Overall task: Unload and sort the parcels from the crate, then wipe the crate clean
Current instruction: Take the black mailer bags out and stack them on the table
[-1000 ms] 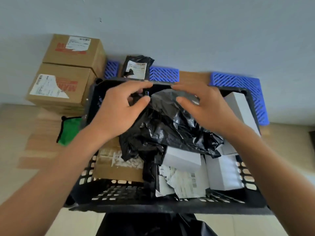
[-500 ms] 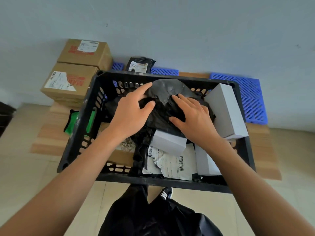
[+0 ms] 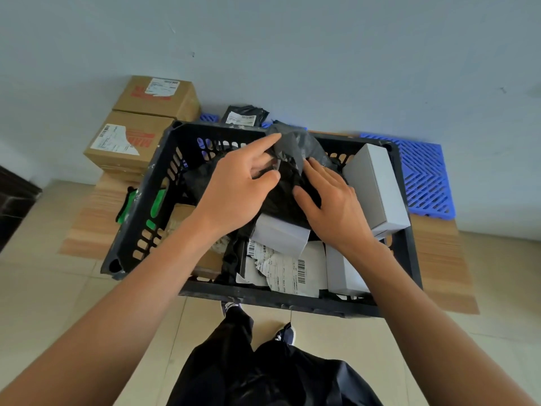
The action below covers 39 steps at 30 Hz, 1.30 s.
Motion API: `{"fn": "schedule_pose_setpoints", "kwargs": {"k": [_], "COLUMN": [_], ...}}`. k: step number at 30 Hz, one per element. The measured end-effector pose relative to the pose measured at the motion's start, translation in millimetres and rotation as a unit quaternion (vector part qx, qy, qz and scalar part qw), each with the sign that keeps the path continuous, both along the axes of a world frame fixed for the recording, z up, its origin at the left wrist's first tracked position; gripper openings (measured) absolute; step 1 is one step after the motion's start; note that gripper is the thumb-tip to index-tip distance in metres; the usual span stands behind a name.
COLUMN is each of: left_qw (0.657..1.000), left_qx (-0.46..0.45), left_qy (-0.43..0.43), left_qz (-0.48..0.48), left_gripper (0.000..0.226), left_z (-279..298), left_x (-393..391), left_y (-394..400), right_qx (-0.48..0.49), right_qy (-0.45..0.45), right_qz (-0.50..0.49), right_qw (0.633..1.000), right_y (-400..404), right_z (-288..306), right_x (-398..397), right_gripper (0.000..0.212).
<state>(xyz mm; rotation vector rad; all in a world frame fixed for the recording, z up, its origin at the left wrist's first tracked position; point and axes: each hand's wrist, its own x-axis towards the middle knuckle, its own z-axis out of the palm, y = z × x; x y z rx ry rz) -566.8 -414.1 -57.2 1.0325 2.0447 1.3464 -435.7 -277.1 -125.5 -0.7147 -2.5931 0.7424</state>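
Two hands work the black poly parcel (image 3: 295,197) atop the crate (image 3: 140,200): left hand (image 3: 237,191) pinches its limp, slippery film, right hand (image 3: 330,206) presses flat; better gripped by bunched folds.

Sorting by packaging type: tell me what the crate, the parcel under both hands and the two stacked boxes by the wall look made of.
Crate: seemingly rigid black plastic, slotted walls, scuffed matte finish.
Black parcel, pinched by the left hand, right hand resting on it: thin plastic film, creased, slightly glossy.
Stacked boxes: brown corrugated-looking cardboard, matte, with white paper labels.
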Motion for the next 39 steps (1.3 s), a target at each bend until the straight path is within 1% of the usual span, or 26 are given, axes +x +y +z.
{"fn": "schedule_pose_setpoints", "kwargs": {"k": [3, 7, 9, 12, 15, 17, 19, 22, 24, 29, 31, 33, 36, 39], "left_qw": [0.999, 0.996, 0.995, 0.995, 0.994, 0.993, 0.992, 0.991, 0.991, 0.995, 0.996, 0.995, 0.994, 0.994], "left_qx": [0.025, 0.049, 0.053, 0.063, 0.076, 0.092, 0.109, 0.117, 0.109, 0.067, 0.067, 0.076, 0.082, 0.080], "left_qy": [-0.047, -0.074, -0.078, -0.076, -0.073, -0.070, -0.068, -0.070, -0.072, -0.049, -0.046, -0.056, -0.063, -0.056], "left_qz": [0.005, 0.000, -0.004, -0.013, -0.022, -0.028, -0.020, 0.014, 0.036, 0.049, 0.036, 0.020, 0.020, 0.040], "left_gripper": [0.070, 0.076, 0.076, 0.075, 0.074, 0.072, 0.071, 0.070, 0.067, 0.063, 0.061, 0.059, 0.064, 0.070], "left_z": [11, 19, 24, 29, 34, 36, 36, 28, 19, 3, 4, 7, 7, 4], "left_x": [7, 15, 19, 24, 25, 27, 28, 28, 27, 25, 26, 29, 31, 29], "left_y": [-2, -2, 0, 2, 3, 1, -1, -4, -6, -3, 0, 2, 2, 0], "right_qx": [-0.049, -0.035, -0.019, 0.010, 0.027, 0.015, -0.006, -0.068, -0.116, -0.242, -0.301, -0.369, -0.446, -0.484], "right_qy": [0.008, 0.027, 0.056, 0.107, 0.137, 0.151, 0.166, 0.195, 0.206, 0.266, 0.287, 0.304, 0.319, 0.312], "right_qz": [-0.012, -0.036, -0.063, -0.078, -0.079, -0.089, -0.105, -0.146, -0.160, -0.149, -0.137, -0.126, -0.119, -0.121], "right_qw": [0.999, 0.998, 0.996, 0.991, 0.987, 0.984, 0.981, 0.968, 0.958, 0.921, 0.899, 0.869, 0.828, 0.809], "right_y": [-4, -13, -13, -8, -4, -3, -2, 0, 1, -3, -5, -7, -7, -5], "right_z": [6, 5, 0, -2, 4, 11, 20, 36, 47, 69, 75, 77, 74, 68], "right_x": [9, 14, 14, 16, 23, 26, 28, 33, 36, 38, 36, 34, 31, 29], "right_gripper": [0.073, 0.088, 0.083, 0.067, 0.065, 0.066, 0.059, 0.037, 0.028, 0.025, 0.024, 0.023, 0.021, 0.025]}}
